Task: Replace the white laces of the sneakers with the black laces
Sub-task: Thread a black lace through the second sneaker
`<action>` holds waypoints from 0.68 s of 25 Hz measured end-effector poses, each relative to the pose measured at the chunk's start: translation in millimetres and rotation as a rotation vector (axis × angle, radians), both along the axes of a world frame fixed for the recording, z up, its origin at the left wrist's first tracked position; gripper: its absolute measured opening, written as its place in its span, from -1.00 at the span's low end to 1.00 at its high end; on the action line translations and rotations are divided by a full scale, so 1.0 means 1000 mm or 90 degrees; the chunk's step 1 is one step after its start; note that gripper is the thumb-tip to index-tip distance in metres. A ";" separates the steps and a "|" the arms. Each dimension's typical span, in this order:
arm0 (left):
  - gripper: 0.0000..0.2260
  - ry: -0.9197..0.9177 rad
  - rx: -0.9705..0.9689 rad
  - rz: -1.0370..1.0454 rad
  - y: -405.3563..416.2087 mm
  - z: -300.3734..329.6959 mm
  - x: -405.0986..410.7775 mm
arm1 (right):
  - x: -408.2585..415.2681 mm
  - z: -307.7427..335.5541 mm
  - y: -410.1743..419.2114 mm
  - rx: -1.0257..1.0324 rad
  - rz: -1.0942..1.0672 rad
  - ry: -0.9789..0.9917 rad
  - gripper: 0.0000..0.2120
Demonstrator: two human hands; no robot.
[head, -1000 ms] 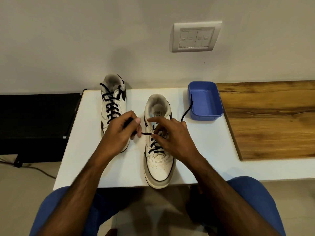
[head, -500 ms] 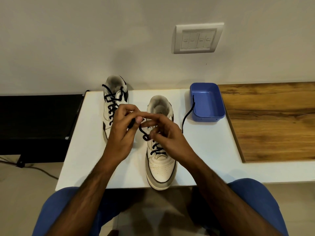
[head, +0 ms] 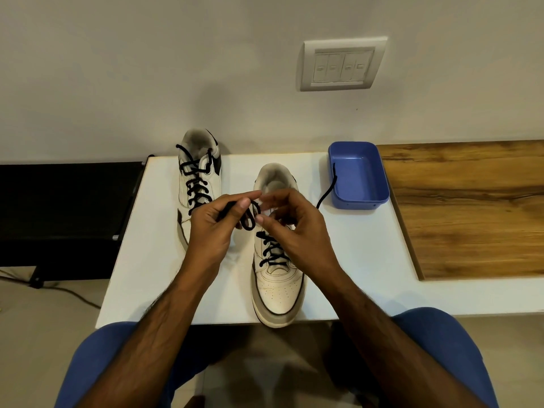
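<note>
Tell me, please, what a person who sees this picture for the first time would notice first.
First, the two hands in the middle: the left hand and the right hand hold a loop of black lace above the near sneaker, whose toe juts over the white table's front edge. Behind to the left stands the far sneaker, laced in black; to the right, a blue tray with a lace end lying over its rim.

Near sneaker (head: 278, 278) on worktop (head: 356, 260) centre, toe over 6 o'clock edge. Second sneaker (head: 197, 184) at its 10 o'clock, heel by wall. Tray (head: 357, 178) at 2 o'clock, lace end (head: 329, 188) on its rim. Both hands (head: 212, 222) (head: 294, 225) above near sneaker.
</note>
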State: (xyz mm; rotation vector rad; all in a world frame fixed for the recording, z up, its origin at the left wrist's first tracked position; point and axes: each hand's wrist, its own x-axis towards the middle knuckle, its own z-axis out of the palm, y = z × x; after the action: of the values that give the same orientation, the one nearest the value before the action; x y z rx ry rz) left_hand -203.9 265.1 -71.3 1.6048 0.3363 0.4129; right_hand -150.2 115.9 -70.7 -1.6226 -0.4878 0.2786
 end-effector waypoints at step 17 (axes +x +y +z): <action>-0.84 -0.086 0.041 0.129 0.010 0.009 -0.006 | -0.003 -0.004 0.007 -0.047 0.088 0.040 -0.89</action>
State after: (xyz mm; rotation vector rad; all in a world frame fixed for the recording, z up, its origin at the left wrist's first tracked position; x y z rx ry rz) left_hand -209.5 275.2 -62.4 1.6012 0.3872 0.6898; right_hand -153.4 122.5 -74.4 -1.6489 -0.5478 0.4543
